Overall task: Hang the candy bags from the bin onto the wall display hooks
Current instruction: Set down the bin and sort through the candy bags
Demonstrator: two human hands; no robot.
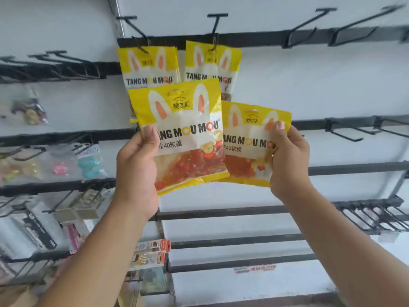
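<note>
My left hand (136, 171) grips a yellow candy bag (183, 134) by its left edge, held upright in front of the wall. My right hand (287, 160) grips a second yellow candy bag (247, 138) by its right edge, partly tucked behind the first. Above them, two stacks of the same bags hang on black hooks: the left hanging bags (148, 67) and the right hanging bags (213, 63). Both held bags sit below the hooks, apart from them. The bin is out of view.
Empty black hooks (309, 25) stick out of the top rail to the right, and more empty hooks (354, 129) line the rail below. Small packaged goods (88, 162) hang on the left panel. Black rails (221, 211) cross the white wall below my hands.
</note>
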